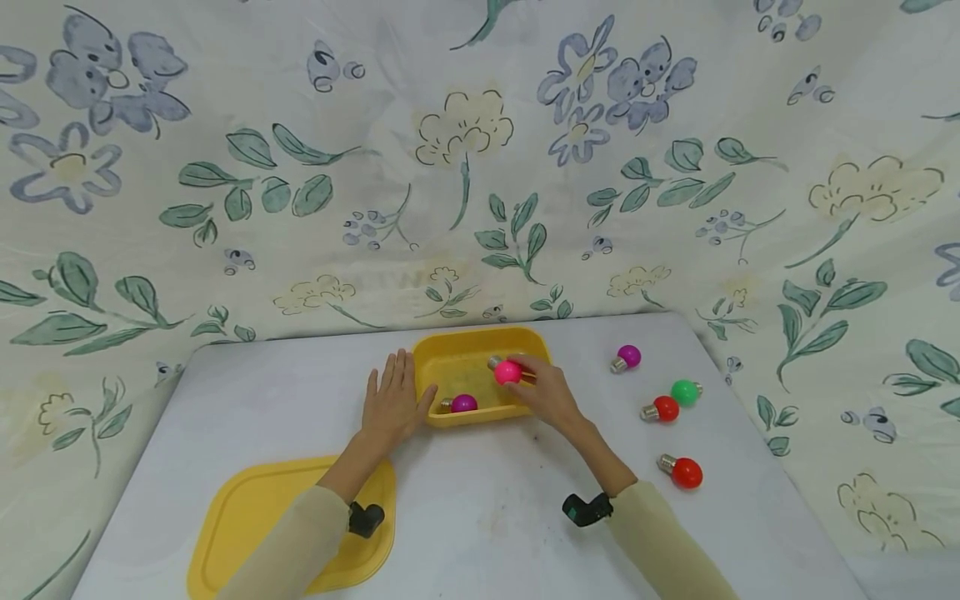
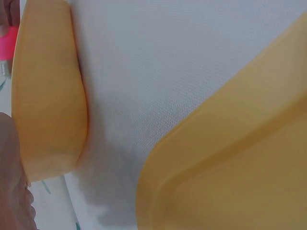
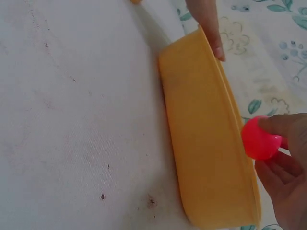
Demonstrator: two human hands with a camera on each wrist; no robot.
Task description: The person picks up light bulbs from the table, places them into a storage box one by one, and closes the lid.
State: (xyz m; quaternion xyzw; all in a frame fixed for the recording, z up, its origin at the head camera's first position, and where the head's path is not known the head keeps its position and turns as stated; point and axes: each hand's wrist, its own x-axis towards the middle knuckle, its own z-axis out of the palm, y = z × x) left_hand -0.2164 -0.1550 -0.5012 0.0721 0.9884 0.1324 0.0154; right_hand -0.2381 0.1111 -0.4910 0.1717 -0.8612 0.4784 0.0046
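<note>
A yellow plastic container [image 1: 480,415] sits at the far middle of the table, with one purple bulb [image 1: 464,403] lying inside near its front left corner. My right hand [image 1: 551,392] pinches a bright pink bulb [image 1: 507,372] between thumb and fingers, over the container's right part. In the right wrist view the pink bulb [image 3: 260,138] shows just beyond the container's rim, its round end facing the camera. My left hand [image 1: 392,403] rests with straight, spread fingers against the container's left side; in the left wrist view only part of that hand [image 2: 12,177] shows beside the yellow wall.
A yellow lid [image 1: 255,492] lies at the front left, partly under the left forearm. To the right are a purple bulb [image 1: 628,357], a green bulb [image 1: 685,392], a red bulb [image 1: 666,408] and another red bulb [image 1: 686,472]. A flowered cloth [image 1: 465,167] hangs behind the table.
</note>
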